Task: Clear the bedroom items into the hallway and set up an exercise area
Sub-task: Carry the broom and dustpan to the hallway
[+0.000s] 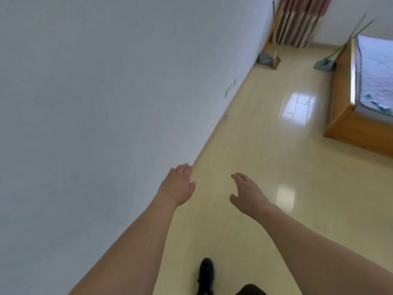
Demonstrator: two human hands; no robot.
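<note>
Both my arms reach forward over a glossy cream tiled floor (265, 145). My left hand (177, 186) is held out palm down with straight fingers, close to the white wall (106, 103), and holds nothing. My right hand (246, 194) is beside it, fingers relaxed and empty. Far ahead by the wall stand a broom and dustpan (270, 58). A green dustpan with a long handle (324, 64) leans against the wooden bed frame (348, 116) at the right.
A mattress with a grey-blue cover (376, 77) lies on the bed frame. Striped curtains (302, 20) hang at the far end. My black shoe (206, 275) is on the floor below my hands. Open floor runs between wall and bed.
</note>
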